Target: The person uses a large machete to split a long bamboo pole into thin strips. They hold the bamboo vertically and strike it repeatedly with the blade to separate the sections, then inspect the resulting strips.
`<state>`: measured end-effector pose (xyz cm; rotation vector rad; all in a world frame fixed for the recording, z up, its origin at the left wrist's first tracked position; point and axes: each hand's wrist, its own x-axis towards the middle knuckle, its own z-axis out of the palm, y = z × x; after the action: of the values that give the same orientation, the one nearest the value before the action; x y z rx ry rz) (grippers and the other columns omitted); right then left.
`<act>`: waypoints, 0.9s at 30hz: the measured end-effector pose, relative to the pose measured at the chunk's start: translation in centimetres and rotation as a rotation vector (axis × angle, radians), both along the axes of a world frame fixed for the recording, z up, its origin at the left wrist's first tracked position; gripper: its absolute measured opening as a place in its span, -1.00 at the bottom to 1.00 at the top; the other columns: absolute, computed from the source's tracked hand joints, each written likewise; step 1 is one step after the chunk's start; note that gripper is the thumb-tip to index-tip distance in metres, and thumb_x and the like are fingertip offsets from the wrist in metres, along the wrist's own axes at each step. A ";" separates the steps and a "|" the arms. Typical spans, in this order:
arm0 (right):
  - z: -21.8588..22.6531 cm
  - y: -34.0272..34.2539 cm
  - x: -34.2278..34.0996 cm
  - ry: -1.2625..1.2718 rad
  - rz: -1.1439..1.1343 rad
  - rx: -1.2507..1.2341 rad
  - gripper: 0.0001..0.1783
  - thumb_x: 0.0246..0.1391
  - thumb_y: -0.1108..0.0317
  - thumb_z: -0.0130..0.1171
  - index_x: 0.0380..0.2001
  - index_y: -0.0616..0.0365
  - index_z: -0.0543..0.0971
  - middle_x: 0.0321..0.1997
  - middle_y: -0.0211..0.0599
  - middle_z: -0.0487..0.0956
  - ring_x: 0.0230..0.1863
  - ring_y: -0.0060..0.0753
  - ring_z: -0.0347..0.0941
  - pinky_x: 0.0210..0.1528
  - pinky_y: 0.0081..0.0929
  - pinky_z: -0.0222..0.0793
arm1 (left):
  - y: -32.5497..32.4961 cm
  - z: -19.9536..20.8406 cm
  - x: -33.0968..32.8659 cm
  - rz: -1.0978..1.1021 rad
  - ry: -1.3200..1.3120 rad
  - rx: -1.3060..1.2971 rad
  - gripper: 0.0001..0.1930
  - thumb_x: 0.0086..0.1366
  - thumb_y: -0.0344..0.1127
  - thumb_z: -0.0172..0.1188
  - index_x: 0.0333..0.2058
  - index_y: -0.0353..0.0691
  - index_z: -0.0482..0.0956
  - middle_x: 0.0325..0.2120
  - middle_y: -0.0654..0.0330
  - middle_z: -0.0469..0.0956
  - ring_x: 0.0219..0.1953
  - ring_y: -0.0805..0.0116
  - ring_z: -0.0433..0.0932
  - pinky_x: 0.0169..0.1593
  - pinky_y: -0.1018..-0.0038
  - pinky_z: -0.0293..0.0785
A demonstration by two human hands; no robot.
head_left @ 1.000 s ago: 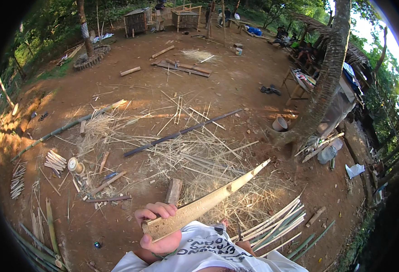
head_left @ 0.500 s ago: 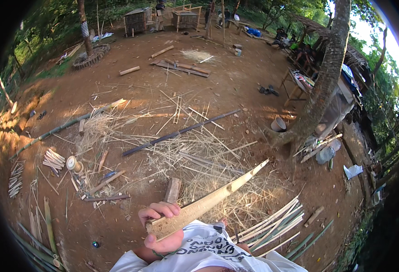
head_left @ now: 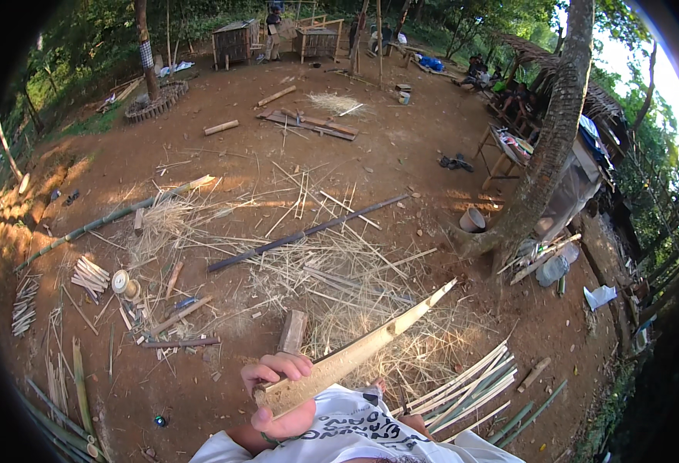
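Note:
My left hand is closed around the near end of a long split bamboo piece. Its fingers lie over the upper edge and the thumb presses from below. Pale and tapering, the piece slants up to the right to a narrow tip, with a node partway along. A bit of skin shows at the right side of my white shirt, beside a thin dark upright thing; it may be part of my right hand or arm, but no fingers can be made out. A wooden block lies just beyond my left hand.
Bamboo shavings cover the ground ahead, crossed by a dark pole. Bamboo strips lie at the right. At left are a spool, short sticks and bamboo poles. A tree and bucket stand right.
My left hand and the bamboo piece have shifted slightly right and down in the picture. The grip stays the same. More of a standing person shows at the far back.

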<state>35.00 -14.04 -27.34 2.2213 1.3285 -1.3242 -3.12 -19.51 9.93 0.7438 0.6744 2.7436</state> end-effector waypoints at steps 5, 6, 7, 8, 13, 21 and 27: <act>-4.2 -0.4 2.0 0.038 0.008 -0.015 -0.60 -0.22 0.13 0.46 -0.50 0.32 0.68 -0.54 -0.25 0.63 -0.55 -0.42 0.53 -0.48 -0.38 0.41 | 0.2 0.4 0.4 -0.005 -0.008 0.017 -0.51 0.16 0.10 0.06 -0.21 -0.24 0.29 -0.45 -0.01 0.40 -0.38 0.11 0.44 -0.22 0.15 0.41; -3.9 -0.5 1.5 -0.016 -0.132 -0.069 -0.59 -0.22 0.12 0.46 -0.49 0.33 0.68 -0.52 -0.24 0.64 -0.52 -0.40 0.55 -0.46 -0.37 0.43 | 0.2 0.3 0.4 -0.003 -0.008 0.021 -0.51 0.16 0.10 0.06 -0.21 -0.24 0.29 -0.45 -0.01 0.40 -0.38 0.11 0.44 -0.22 0.15 0.41; -3.4 -0.6 1.2 -0.061 -0.077 -0.019 -0.58 -0.22 0.11 0.45 -0.48 0.33 0.68 -0.49 -0.23 0.66 -0.47 -0.37 0.58 -0.42 -0.36 0.46 | 0.2 0.3 0.3 -0.001 -0.006 0.020 -0.51 0.16 0.10 0.06 -0.21 -0.24 0.29 -0.45 -0.01 0.40 -0.38 0.11 0.44 -0.22 0.15 0.41; -2.8 -0.7 0.8 -0.105 -0.022 0.032 -0.57 -0.23 0.11 0.45 -0.48 0.33 0.68 -0.46 -0.21 0.67 -0.43 -0.34 0.60 -0.38 -0.35 0.48 | 0.1 0.2 0.3 0.001 -0.004 0.019 -0.51 0.16 0.10 0.05 -0.21 -0.24 0.29 -0.45 -0.01 0.40 -0.38 0.11 0.45 -0.23 0.16 0.41; -1.6 -1.0 1.1 -0.032 -0.015 -0.064 -0.56 -0.19 0.08 0.38 -0.38 0.29 0.70 -0.35 -0.13 0.70 -0.28 -0.25 0.65 -0.21 -0.32 0.54 | 0.1 0.0 0.2 0.011 0.003 0.012 -0.51 0.16 0.11 0.05 -0.21 -0.24 0.29 -0.45 -0.02 0.41 -0.38 0.11 0.45 -0.23 0.16 0.41; -4.6 -0.9 2.6 0.036 0.316 -0.074 -0.57 -0.09 0.08 0.30 -0.36 0.30 0.70 -0.46 -0.16 0.67 -0.43 -0.30 0.62 -0.32 -0.35 0.52 | 0.1 0.3 0.4 0.028 0.003 0.005 -0.50 0.16 0.12 0.05 -0.21 -0.23 0.28 -0.44 -0.02 0.40 -0.39 0.12 0.44 -0.25 0.16 0.41; -1.7 -0.8 -0.2 0.100 -0.225 -0.061 -0.60 -0.19 0.20 0.43 -0.43 0.39 0.68 -0.47 -0.23 0.66 -0.52 -0.47 0.55 -0.49 -0.38 0.43 | -0.1 -0.1 0.3 0.025 0.028 0.001 -0.50 0.17 0.12 0.06 -0.20 -0.23 0.28 -0.43 -0.01 0.40 -0.39 0.13 0.44 -0.26 0.18 0.40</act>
<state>34.77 -14.83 -29.03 2.3450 1.0770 -1.5490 -2.78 -19.58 9.81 0.7802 0.6929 2.7614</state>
